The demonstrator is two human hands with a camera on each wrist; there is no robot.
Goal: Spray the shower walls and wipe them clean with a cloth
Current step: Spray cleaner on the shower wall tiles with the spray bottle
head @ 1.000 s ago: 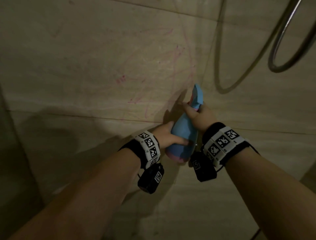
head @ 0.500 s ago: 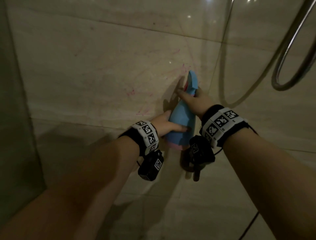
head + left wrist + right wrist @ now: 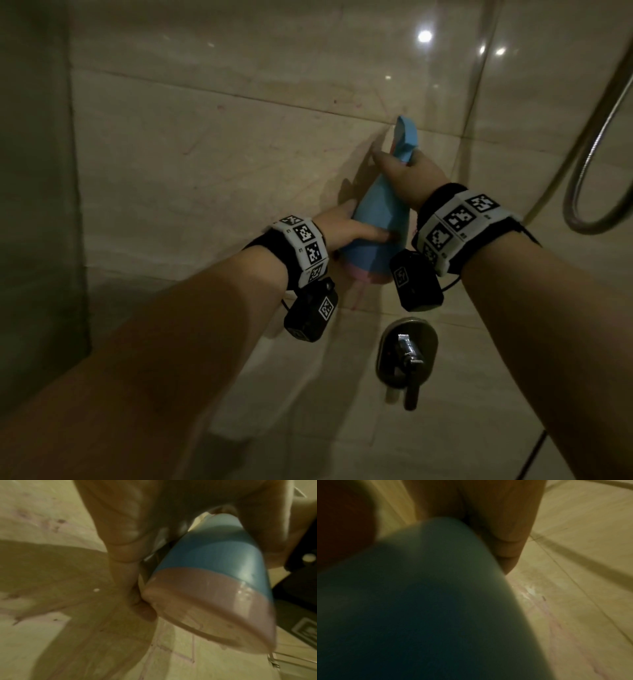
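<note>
A blue spray bottle with a pinkish base is held up close to the beige tiled shower wall, nozzle pointing up at the wall. My right hand grips its neck at the trigger. My left hand grips the lower body, thumb across the front. In the left wrist view the bottle fills the middle, my fingers curled beside it. The right wrist view is blurred, with the bottle close up and faint pink marks on the wall. No cloth is in view.
A chrome shower mixer handle sticks out of the wall just below my hands. A metal shower hose loops down at the right. A glass panel stands at the left. Faint pink scribbles mark the wall tiles.
Both hands have carried the bottle upward and a little right along the wall. The view has tipped so the mixer handle now shows below. The grips are unchanged.
</note>
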